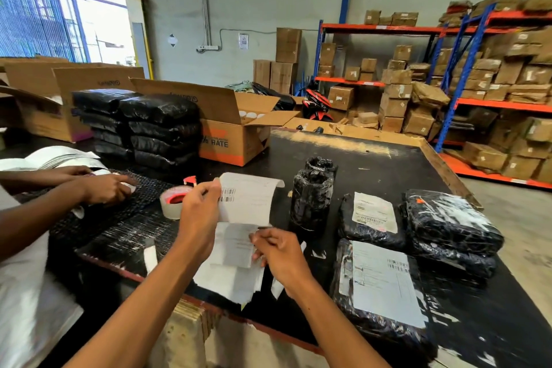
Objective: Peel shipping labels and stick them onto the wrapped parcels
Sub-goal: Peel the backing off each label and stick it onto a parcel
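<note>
My left hand [198,212] pinches the upper left edge of a white shipping label [249,199] with a barcode, lifted and curling above the table. My right hand [279,257] grips the backing sheet [236,246] just below it, over a small pile of loose label sheets [230,281] at the table's front edge. To the right lie black wrapped parcels: a flat one with a large label [385,281] stuck on, a smaller one with a label [375,212], and a bare stack [451,227]. Two upright black wrapped rolls [312,197] stand behind the label.
A clear tape roll [173,202] sits left of my left hand. Another person's hands [104,188] work on black mesh wrap at the left. Stacked black parcels [161,128] and open cardboard boxes [236,128] fill the table's back left. Shelving with boxes [493,84] stands to the right.
</note>
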`<action>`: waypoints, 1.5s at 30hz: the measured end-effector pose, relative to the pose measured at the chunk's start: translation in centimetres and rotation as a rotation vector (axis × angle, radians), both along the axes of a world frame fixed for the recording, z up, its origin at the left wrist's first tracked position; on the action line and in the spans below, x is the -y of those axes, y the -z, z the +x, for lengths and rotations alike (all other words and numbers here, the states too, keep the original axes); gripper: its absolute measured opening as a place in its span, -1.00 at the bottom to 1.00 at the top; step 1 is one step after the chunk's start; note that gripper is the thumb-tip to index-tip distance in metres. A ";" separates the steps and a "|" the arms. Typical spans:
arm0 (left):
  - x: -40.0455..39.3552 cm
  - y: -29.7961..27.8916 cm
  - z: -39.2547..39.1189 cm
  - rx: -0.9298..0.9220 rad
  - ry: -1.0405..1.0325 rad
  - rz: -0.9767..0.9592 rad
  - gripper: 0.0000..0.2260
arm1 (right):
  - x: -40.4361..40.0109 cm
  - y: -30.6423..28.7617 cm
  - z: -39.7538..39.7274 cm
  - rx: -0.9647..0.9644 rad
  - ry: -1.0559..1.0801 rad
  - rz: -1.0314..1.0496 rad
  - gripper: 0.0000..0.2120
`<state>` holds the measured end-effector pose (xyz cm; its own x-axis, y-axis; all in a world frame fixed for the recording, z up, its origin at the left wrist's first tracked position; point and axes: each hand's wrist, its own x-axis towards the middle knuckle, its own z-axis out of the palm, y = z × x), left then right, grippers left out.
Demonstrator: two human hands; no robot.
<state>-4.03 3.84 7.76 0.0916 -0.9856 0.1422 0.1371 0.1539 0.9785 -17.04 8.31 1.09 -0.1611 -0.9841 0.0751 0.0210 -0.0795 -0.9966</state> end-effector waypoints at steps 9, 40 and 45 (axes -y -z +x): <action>-0.7 0.8 0.5 0.009 0.017 0.010 -0.77 | 1.9 1.9 0.3 -0.361 0.192 0.162 -0.76; -2.6 0.8 -6.9 0.039 0.189 0.048 -0.76 | -10.7 -6.9 -8.0 -0.286 -0.017 -0.090 -0.94; -2.0 1.3 -6.7 0.220 0.184 0.043 -0.79 | -10.0 -7.3 -7.9 -0.257 -0.034 -0.129 -0.94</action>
